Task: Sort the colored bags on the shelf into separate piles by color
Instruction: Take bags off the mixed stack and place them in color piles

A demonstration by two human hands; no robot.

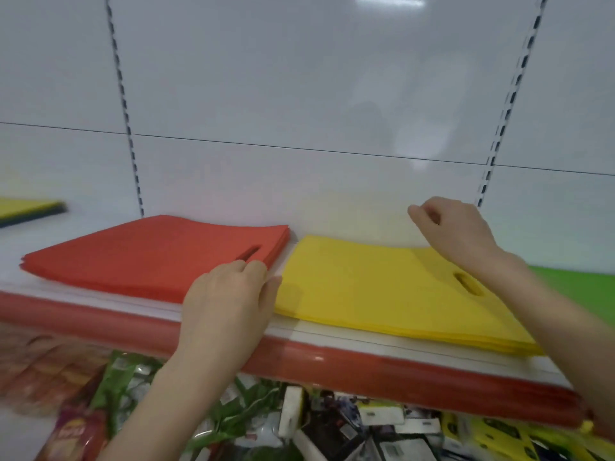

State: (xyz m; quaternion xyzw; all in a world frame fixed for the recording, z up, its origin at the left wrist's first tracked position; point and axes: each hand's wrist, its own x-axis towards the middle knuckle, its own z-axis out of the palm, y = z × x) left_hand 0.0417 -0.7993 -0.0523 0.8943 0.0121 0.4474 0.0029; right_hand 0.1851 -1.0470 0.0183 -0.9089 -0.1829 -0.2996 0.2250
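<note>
My left hand [229,294] sits at the front right corner of the pile of red bags [143,257], knuckles bent over that corner and the thumb lying out toward the near left edge of the pile of yellow bags [376,287]. The fingertips are hidden under the hand, so I cannot tell whether they pinch the red corner or only rest on it.

My right hand [456,231] is raised over the back edge of the yellow pile, fingers curled in toward the thumb with nothing between them (only the white back panel [299,94] shows behind it). My forearm crosses the right part of that pile, just beside its cut-out handle slot [467,284].

The two piles lie flat, side by side on the white shelf [299,334], red on the left, yellow on the right, with a narrow strip of shelf between them. The red pile has its own handle slot [248,252] near my left knuckles.

At the far right a green bag [585,284] shows behind my arm. Well off to the left lies another flat stack [30,209], yellow on top with a dark layer beneath. A red rail [332,364] runs along the shelf's front, and blurred packaged goods [332,424] fill the level below.
</note>
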